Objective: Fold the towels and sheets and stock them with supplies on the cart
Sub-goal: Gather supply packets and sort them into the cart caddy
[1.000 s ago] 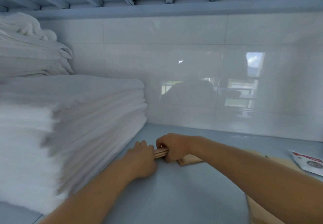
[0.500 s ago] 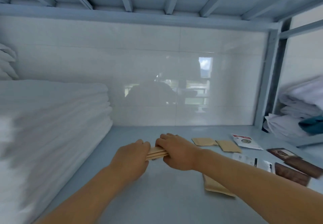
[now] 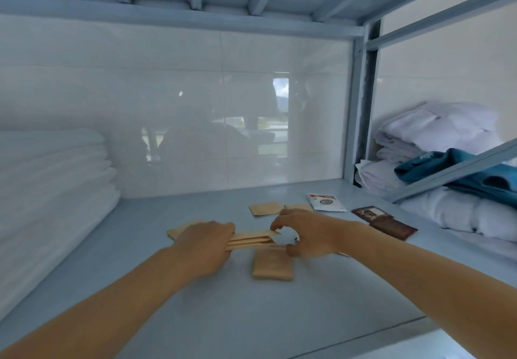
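My left hand (image 3: 205,242) grips a small stack of tan paper packets (image 3: 251,239) above the blue shelf (image 3: 195,311). My right hand (image 3: 306,234) is at the stack's right end, its fingertips pinching the top packet's corner. One more tan packet (image 3: 272,266) lies flat on the shelf under my right hand. Two tan packets (image 3: 265,208) lie farther back. A tall pile of folded white towels (image 3: 50,185) fills the shelf's left side.
A white sachet with red print (image 3: 326,202) and two dark brown sachets (image 3: 384,221) lie at the right of the shelf. Beyond the blue metal upright (image 3: 355,112), white linen (image 3: 436,140) and a teal cloth (image 3: 447,168) are piled. White tiles back the shelf.
My view has swung right, bringing the right-hand sachets and linen into sight. My right hand has loosened from gripping the stack's end to pinching its top corner. The left hand still holds the stack.
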Tool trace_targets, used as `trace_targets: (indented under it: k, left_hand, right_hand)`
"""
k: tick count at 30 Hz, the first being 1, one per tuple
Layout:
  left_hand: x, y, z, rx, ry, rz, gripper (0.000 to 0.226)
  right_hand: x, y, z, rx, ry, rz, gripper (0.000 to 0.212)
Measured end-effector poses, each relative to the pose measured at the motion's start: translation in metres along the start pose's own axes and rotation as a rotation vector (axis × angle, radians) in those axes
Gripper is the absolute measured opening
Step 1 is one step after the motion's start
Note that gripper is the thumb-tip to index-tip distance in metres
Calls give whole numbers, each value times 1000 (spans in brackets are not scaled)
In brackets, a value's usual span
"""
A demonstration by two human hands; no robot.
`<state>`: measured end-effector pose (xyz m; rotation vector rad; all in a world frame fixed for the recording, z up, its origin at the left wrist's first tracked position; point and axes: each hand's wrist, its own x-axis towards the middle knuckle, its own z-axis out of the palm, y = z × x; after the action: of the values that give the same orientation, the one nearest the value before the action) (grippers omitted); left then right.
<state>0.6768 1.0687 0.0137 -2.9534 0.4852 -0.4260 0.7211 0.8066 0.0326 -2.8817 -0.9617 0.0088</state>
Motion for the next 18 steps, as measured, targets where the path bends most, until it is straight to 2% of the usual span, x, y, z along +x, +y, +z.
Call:
trace_targets:
  k: [4, 8, 11, 14, 18]
  left_hand:
    - [12, -3, 2, 27, -11, -82, 13]
    - [6, -43, 21, 88, -23, -176, 22]
    - [7, -73, 37, 36, -60, -268, 36]
    - [13, -85, 47, -91, -92, -302, 47]
    - [16, -89, 47, -242, -100, -305, 27]
  right_hand:
    - [-2, 15, -7, 172, -101, 51, 79]
    - [13, -2, 8, 169, -169, -67, 99]
    - [26, -14, 24, 192, -94, -175, 94]
    - [29, -12, 31, 224, -85, -171, 90]
    - [28, -12, 42, 261, -33, -140, 95]
